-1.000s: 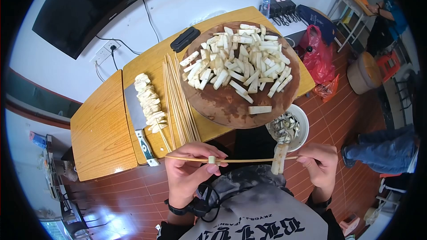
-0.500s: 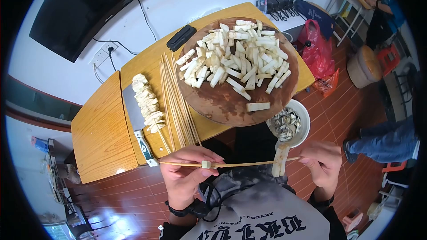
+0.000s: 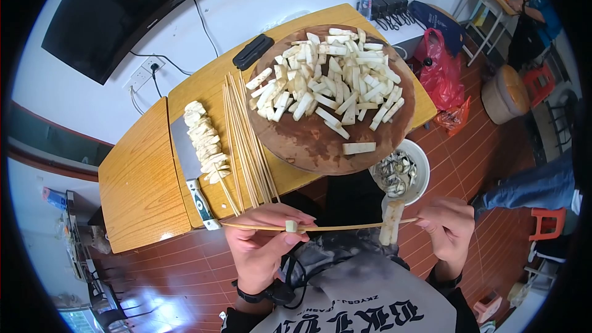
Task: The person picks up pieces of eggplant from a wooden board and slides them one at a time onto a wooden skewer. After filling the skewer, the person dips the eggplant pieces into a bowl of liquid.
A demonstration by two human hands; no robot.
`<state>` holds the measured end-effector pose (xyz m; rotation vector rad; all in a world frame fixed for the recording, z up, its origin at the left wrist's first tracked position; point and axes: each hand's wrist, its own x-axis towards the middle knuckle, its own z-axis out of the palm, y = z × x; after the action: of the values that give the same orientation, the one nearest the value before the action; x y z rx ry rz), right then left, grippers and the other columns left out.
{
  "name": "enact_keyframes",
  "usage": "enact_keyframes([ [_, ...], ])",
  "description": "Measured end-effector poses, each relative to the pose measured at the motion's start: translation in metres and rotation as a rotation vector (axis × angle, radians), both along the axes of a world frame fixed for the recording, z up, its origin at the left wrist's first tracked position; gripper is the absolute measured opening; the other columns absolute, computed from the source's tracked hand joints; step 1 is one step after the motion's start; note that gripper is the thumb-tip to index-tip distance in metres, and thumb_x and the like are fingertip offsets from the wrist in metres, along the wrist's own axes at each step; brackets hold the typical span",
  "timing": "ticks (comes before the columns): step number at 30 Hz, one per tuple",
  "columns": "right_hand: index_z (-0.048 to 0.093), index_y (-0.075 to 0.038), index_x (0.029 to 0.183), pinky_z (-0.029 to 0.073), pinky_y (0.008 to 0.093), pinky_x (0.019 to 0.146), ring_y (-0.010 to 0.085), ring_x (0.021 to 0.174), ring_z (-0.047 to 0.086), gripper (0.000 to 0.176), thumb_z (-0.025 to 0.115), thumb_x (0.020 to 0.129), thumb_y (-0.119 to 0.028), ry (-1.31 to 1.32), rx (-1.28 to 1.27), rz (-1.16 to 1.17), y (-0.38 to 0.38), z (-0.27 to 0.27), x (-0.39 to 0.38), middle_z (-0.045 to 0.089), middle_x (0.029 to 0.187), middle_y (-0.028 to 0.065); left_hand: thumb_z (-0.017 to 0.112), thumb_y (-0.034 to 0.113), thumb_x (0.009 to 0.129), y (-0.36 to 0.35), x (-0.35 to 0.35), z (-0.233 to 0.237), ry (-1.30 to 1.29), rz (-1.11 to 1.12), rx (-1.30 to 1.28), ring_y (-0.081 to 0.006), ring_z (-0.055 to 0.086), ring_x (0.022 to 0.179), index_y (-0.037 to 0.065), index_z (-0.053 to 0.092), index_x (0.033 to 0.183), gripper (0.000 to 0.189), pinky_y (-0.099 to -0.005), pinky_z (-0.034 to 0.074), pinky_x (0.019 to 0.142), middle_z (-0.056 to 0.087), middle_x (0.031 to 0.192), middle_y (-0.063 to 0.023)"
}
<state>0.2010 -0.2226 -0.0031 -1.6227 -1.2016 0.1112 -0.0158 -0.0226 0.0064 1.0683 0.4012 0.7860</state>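
A long wooden skewer (image 3: 345, 228) runs between my hands. My left hand (image 3: 265, 240) is closed round its left part, with a small pale chunk (image 3: 291, 226) between thumb and fingers. My right hand (image 3: 445, 228) pinches the skewer's right end. Near that end a browned pale strip (image 3: 391, 222) hangs on the skewer. Beyond my hands, a round wooden board (image 3: 308, 148) holds a heap of cut pale strips (image 3: 333, 80). Left of it lie bare skewers (image 3: 250, 142) and a filled skewer of pale slices (image 3: 205, 142) on a knife (image 3: 200, 203).
A white bowl (image 3: 422, 172) of dark, wet pieces sits below the board's right edge. On the wooden table (image 3: 142, 179) lies a black case (image 3: 253, 51). Red bags (image 3: 439, 74), a round stool (image 3: 504, 94) and people's legs and arm are at the right.
My left hand and the small chunk have shifted slightly right. The hanging strip has turned a little. At the right, the person's leg has moved, showing more of a red stool.
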Motion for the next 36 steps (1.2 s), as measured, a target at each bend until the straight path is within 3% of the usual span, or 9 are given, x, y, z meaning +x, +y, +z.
enact_keyframes([
  [10, 0.069, 0.001, 0.079, 0.032, 0.0314, 0.045, 0.0191, 0.047, 0.050, 0.018, 0.074, 0.085, -0.015, -0.049, 0.000, -0.042, -0.001, 0.001, 0.001, 0.056, 0.057, 0.0074, 0.069, -0.008, 0.085, -0.006, 0.003, 0.004, 0.033, 0.016, -0.086, -0.0275, 0.073, 0.088, -0.010, 0.071, 0.102, 0.017, -0.0346, 0.061, 0.079, 0.071, 0.101, -0.0250],
  [16, 0.068, 0.001, 0.079, 0.032, 0.0320, 0.046, 0.0192, 0.047, 0.048, 0.016, 0.074, 0.083, -0.013, -0.118, 0.023, -0.057, 0.000, -0.001, 0.002, 0.059, 0.061, 0.0087, 0.069, -0.006, 0.087, -0.007, 0.005, 0.008, 0.123, 0.011, -0.229, -0.0276, 0.073, 0.089, -0.009, 0.071, 0.102, 0.014, -0.0330, 0.060, 0.075, 0.072, 0.102, -0.0242],
  [28, 0.068, 0.003, 0.080, 0.032, 0.0326, 0.046, 0.0207, 0.049, 0.046, 0.013, 0.074, 0.074, -0.007, -0.213, 0.002, -0.056, -0.001, 0.004, 0.007, 0.059, 0.062, 0.0098, 0.072, -0.001, 0.089, -0.007, 0.007, -0.001, 0.206, -0.032, -0.457, -0.0288, 0.074, 0.088, -0.007, 0.072, 0.101, 0.013, -0.0343, 0.060, 0.075, 0.071, 0.106, -0.0279],
  [34, 0.068, 0.003, 0.080, 0.032, 0.0330, 0.046, 0.0210, 0.048, 0.046, 0.012, 0.073, 0.074, -0.006, -0.243, 0.003, -0.063, -0.003, 0.003, 0.009, 0.058, 0.062, 0.0094, 0.070, 0.002, 0.091, -0.007, 0.009, -0.005, 0.254, -0.053, -0.436, -0.0313, 0.074, 0.083, -0.003, 0.071, 0.103, 0.013, -0.0351, 0.061, 0.074, 0.070, 0.105, -0.0296],
  [36, 0.067, 0.003, 0.080, 0.037, 0.0349, 0.048, 0.0235, 0.051, 0.052, 0.015, 0.068, 0.068, -0.005, -0.258, -0.043, -0.039, -0.003, 0.009, 0.010, 0.059, 0.064, 0.0099, 0.071, 0.000, 0.090, -0.005, 0.008, -0.004, 0.229, -0.089, -0.490, -0.0299, 0.073, 0.089, -0.004, 0.072, 0.103, 0.014, -0.0359, 0.060, 0.077, 0.071, 0.108, -0.0278],
])
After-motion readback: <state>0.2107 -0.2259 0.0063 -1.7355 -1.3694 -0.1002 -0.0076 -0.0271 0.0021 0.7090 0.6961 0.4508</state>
